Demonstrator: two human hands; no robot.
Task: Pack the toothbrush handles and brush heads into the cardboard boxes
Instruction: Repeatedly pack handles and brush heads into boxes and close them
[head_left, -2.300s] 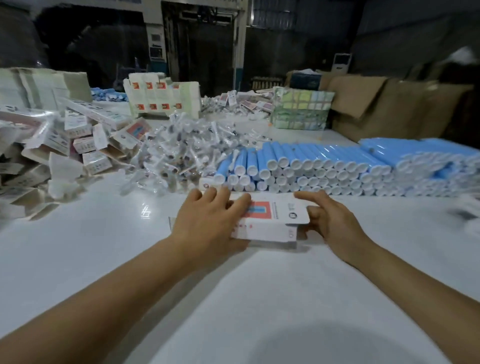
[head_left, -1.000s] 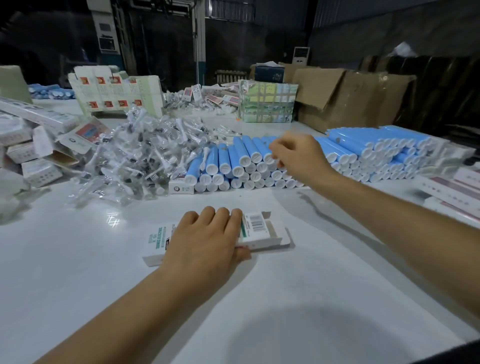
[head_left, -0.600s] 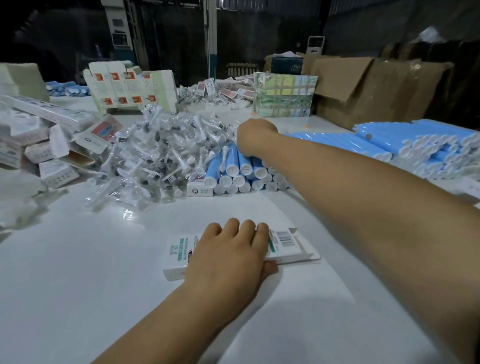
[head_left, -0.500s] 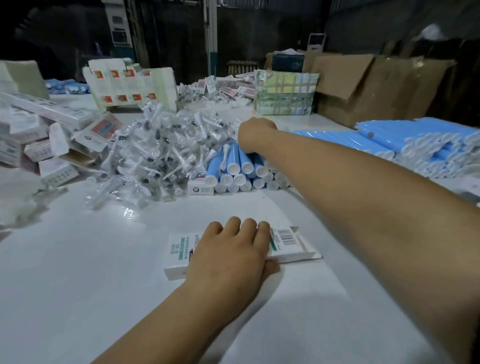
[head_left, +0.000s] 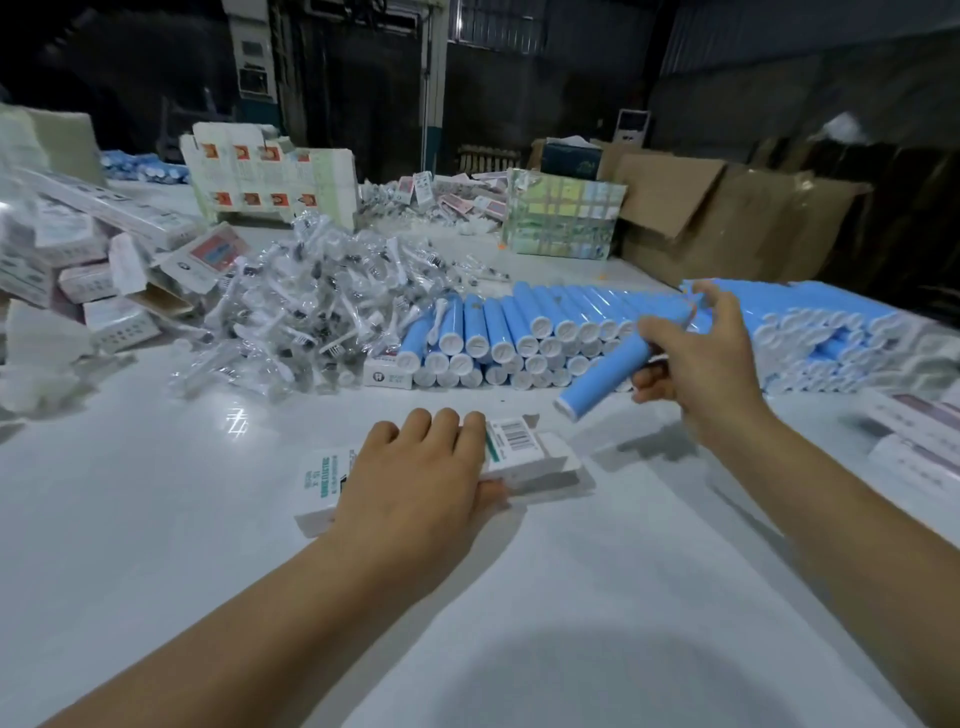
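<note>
A small white cardboard box (head_left: 524, 451) with green print and a barcode lies on the white table, its right end flap open. My left hand (head_left: 415, 478) lies on top of it, fingers over the far edge and thumb against the near side. My right hand (head_left: 696, 358) holds one blue toothbrush handle (head_left: 597, 387) in the air, right of the box, its white cap pointing down-left toward the open end. Behind lie rows of stacked blue handles (head_left: 519, 338) and a heap of brush heads (head_left: 311, 312) in clear wrappers.
Loose and folded white boxes (head_left: 88, 270) pile up at the left. More white boxes (head_left: 914, 431) lie at the right edge. Upright printed cartons (head_left: 270, 176), a taped bundle (head_left: 563, 218) and brown cardboard (head_left: 727, 218) stand at the back.
My right hand reached to the stack of blue handles, took one and drew it back toward the box. My left hand stayed on the box.
</note>
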